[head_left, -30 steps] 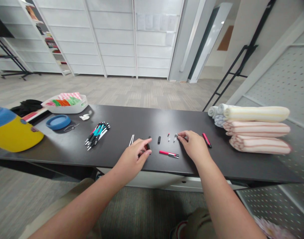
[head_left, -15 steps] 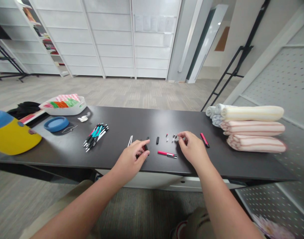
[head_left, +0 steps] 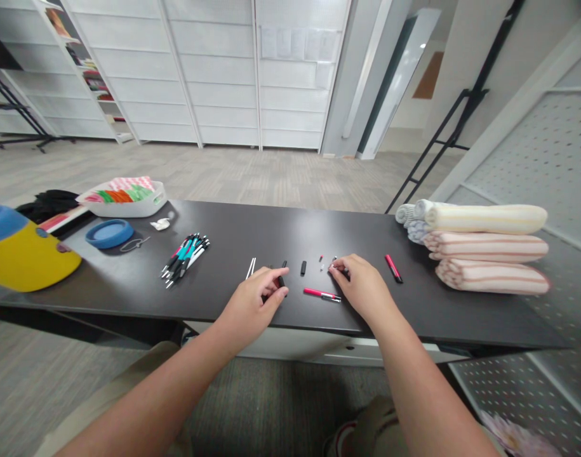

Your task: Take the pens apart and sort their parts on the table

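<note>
My left hand (head_left: 256, 297) is curled above the dark table, thumb and forefinger around a short black pen part (head_left: 281, 281). My right hand (head_left: 361, 284) has its fingertips pinched together at the tabletop, among tiny pen parts; whatever they grip is too small to make out. Between the hands lie a black cap-like piece (head_left: 303, 268), a tiny red piece (head_left: 320, 258) and a red pen barrel (head_left: 322, 294) with a silvery end. Two thin white sticks, perhaps refills (head_left: 251, 268), lie beyond my left wrist. A red and black pen piece (head_left: 394, 268) rests right of my right hand.
A pile of pens (head_left: 184, 259) lies on the left of the table (head_left: 242, 222). Farther left are a blue round dish (head_left: 109, 234), a white basket (head_left: 150, 204) of colourful items and a yellow-blue object (head_left: 28, 260). Rolled towels (head_left: 490, 244) are stacked at the right.
My right hand has shifted slightly left, its fingertips now down over the small parts and covering some of them. My left hand keeps its grip almost unmoved. The view has shifted slightly.
</note>
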Demonstrator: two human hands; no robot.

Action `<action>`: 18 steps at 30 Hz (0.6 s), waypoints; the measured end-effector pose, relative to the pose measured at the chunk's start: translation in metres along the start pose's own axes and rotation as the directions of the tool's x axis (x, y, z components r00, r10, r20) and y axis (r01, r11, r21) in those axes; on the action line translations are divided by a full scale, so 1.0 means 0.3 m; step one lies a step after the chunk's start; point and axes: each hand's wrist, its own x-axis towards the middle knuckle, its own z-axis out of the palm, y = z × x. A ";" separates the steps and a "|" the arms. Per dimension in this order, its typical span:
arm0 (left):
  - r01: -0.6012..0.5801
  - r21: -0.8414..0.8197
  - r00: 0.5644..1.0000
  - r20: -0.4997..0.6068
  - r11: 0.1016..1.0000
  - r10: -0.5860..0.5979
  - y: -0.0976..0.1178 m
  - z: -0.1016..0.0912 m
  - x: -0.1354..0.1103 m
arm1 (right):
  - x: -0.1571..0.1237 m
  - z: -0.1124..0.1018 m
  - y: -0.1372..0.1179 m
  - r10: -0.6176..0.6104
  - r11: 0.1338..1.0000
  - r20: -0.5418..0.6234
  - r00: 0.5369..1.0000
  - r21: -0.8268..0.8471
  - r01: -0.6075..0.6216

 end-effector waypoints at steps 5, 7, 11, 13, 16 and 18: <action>0.015 -0.029 1.000 -0.015 0.999 -0.015 0.010 0.004 0.003 | 0.007 0.007 -0.003 -0.010 1.000 0.020 1.000 0.028 0.010; 0.028 -0.040 0.999 -0.019 0.999 -0.029 0.007 0.004 0.003 | 0.003 0.000 -0.008 0.003 0.999 -0.002 1.000 0.041 -0.003; 0.093 -0.130 0.995 -0.015 0.987 -0.096 -0.010 0.005 0.003 | -0.026 -0.042 -0.052 0.002 0.999 -0.160 0.987 0.052 0.006; 0.126 -0.250 0.991 -0.006 0.960 -0.132 -0.013 0.005 0.004 | -0.048 -0.062 -0.097 -0.106 0.992 -0.213 0.971 0.045 0.118; 0.162 -0.432 0.987 0.052 0.887 -0.155 -0.002 0.003 0.003 | -0.080 -0.063 -0.180 -0.348 0.934 -0.110 0.931 0.036 0.354; 0.177 -0.486 0.984 0.098 0.856 -0.148 0.011 -0.001 0.001 | -0.095 -0.043 -0.228 -0.443 0.896 -0.023 0.896 0.006 0.444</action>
